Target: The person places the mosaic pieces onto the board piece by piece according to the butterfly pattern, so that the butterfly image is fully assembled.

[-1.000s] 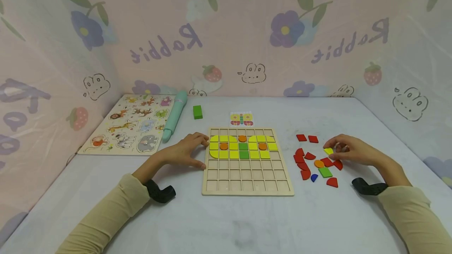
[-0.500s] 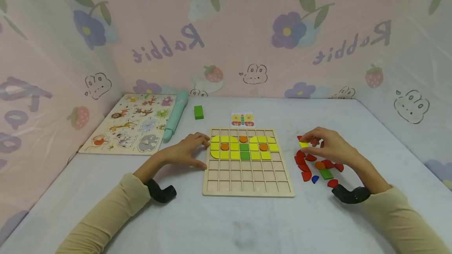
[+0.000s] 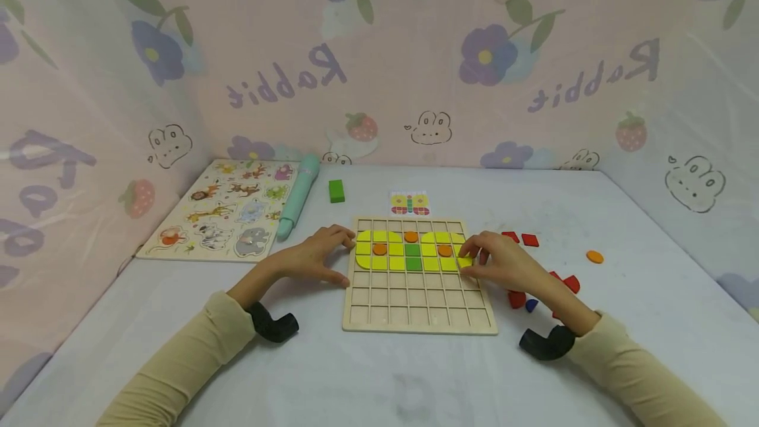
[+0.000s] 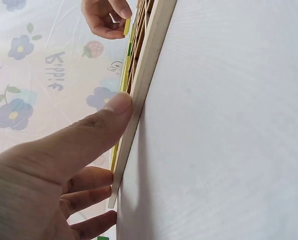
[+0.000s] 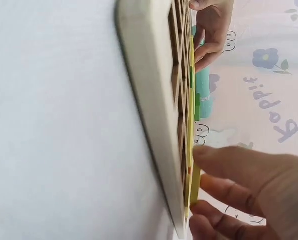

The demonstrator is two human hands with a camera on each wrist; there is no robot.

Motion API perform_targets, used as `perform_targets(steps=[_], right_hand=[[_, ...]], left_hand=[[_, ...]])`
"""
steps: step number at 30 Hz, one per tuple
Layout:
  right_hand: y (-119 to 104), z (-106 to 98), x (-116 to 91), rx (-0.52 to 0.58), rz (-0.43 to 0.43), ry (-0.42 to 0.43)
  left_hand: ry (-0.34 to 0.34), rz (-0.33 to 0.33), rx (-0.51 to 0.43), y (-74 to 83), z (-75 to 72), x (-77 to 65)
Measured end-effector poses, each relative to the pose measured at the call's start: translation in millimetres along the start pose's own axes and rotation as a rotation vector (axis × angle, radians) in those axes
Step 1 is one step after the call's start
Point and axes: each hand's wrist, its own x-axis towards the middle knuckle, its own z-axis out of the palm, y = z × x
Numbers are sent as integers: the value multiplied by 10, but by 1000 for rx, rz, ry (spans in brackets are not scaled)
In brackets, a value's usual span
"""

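A pale wooden grid board (image 3: 421, 331) lies mid-table, with yellow tiles (image 3: 430, 263), green squares (image 3: 413, 257) and orange discs (image 3: 380, 250) set in its upper rows. My left hand (image 3: 311, 257) touches the board's left edge with thumb and fingertips, fingers spread. In the left wrist view that thumb (image 4: 120, 102) presses the board's side. My right hand (image 3: 504, 259) pinches a yellow tile (image 3: 465, 261) between thumb and fingers at the right end of the third row. The right wrist view shows this yellow tile (image 5: 195, 182) tilted, close over the board.
A butterfly pattern card (image 3: 409, 203) stands behind the board. Red pieces (image 3: 530, 240), a blue half disc (image 3: 532, 305) and a loose orange disc (image 3: 595, 257) lie to the right, partly hidden by my right arm. An animal puzzle (image 3: 207, 216), a mint-green tube (image 3: 299, 196) and a green block (image 3: 336, 191) are back left.
My right hand has carried the yellow tile leftward from the loose pieces to the board's right side. The loose orange disc has come into view. My left hand stays at the board's edge.
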Motion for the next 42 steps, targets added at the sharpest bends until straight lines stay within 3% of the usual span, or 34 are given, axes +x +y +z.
perform_targets(steps=[12, 26, 42], right_hand=[[83, 45, 11, 27, 11, 13], [125, 0, -2, 35, -56, 0], [135, 27, 6, 70, -11, -2]], left_hand=[[3, -8, -6, 30, -17, 0], [0, -14, -1, 18, 3, 2], [-6, -11, -7, 3, 9, 10]])
